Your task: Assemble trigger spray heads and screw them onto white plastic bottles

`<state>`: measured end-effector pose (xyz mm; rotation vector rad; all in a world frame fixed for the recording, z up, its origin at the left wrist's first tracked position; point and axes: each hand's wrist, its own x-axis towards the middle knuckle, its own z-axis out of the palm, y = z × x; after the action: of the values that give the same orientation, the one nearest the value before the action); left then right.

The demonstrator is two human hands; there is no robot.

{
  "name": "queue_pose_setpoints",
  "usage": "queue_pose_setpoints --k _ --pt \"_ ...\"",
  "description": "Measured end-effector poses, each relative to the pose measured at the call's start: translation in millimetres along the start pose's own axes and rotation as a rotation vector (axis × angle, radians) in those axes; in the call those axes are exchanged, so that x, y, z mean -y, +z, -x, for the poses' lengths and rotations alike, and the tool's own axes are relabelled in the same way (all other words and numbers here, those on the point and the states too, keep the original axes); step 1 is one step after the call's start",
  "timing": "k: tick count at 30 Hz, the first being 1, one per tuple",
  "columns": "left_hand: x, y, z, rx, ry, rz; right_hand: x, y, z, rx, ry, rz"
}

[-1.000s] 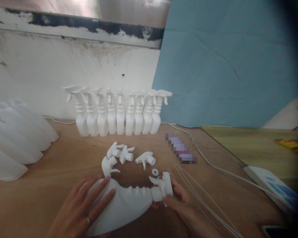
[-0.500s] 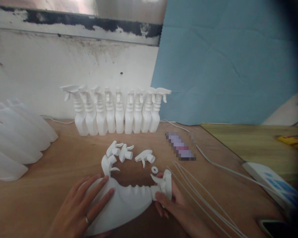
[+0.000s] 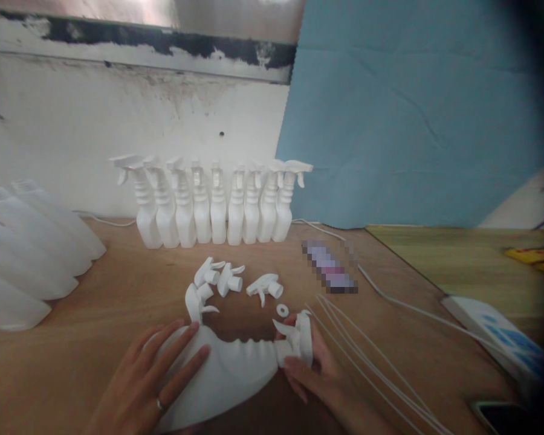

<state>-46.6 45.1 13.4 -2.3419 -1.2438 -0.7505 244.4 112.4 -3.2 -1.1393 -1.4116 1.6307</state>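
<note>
A white spray bottle (image 3: 236, 377) lies on its side at the front of the table, its neck pointing right. My left hand (image 3: 152, 374), with a ring on one finger, grips the bottle's wide body from above. At the neck end sits a white trigger sprayer (image 3: 299, 341), its lever pointing up and left. My right hand (image 3: 315, 368) holds this sprayer, with the thumb in front and the fingers mostly hidden behind it. Just behind the bottle lie several loose trigger sprayers (image 3: 265, 287) and a small white ring washer (image 3: 282, 310).
Several spray bottles with sprayers (image 3: 217, 220) stand in a row along the wall. Bottles without tops (image 3: 31, 254) lie stacked at the left. Thin white tubes (image 3: 358, 356) run to the right of my right hand. A phone-like blurred object (image 3: 330, 267) and a white cable (image 3: 399, 305) lie beyond.
My right hand has turned the trigger sprayer slightly at the bottle's neck, so its lever and head sit a little differently. My left hand and the bottle have stayed put.
</note>
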Motion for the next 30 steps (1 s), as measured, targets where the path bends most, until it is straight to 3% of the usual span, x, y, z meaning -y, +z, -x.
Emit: queue_pose_setpoints --k 10,22,30 --pt "-2 -3.8 -3 -0.006 0.013 0.029 -5 0 -1 -0.025 0.048 -0.034" --pt "-2 -1.4 -1 0.006 -0.007 0.027 -1 1 0 0.003 0.008 -0.091" --pt "-4 3.5 5 -0.024 0.018 0.010 2 1 0 -0.051 0.013 0.031"
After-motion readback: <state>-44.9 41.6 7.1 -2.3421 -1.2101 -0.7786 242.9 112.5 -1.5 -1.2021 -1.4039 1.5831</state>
